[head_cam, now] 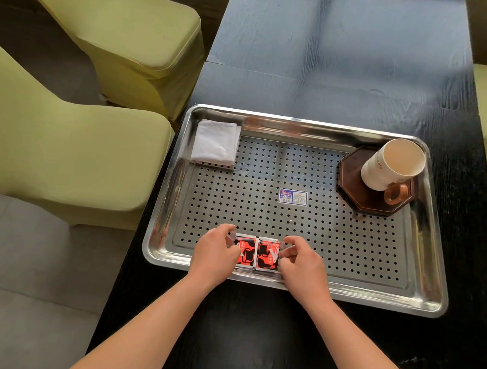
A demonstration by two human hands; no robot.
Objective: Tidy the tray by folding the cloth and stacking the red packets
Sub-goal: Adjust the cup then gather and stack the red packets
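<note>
Head-worn view, down onto tray (336,241)

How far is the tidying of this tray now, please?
Done: the white cloth lies folded in the far left corner of the tray. In hand: the left hand and right hand each hold one of the red packets, side by side at the near edge. Left: stacking one on the other.

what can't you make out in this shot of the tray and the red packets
Head view only:
- red packets: the left hand and right hand cover their outer ends, and whether more lie under the two top faces is hidden.
- sticker on the tray: print too small to read.
- white mug: lettering partly turned away.
- folded cloth: lower layers hidden by the top one.
</note>
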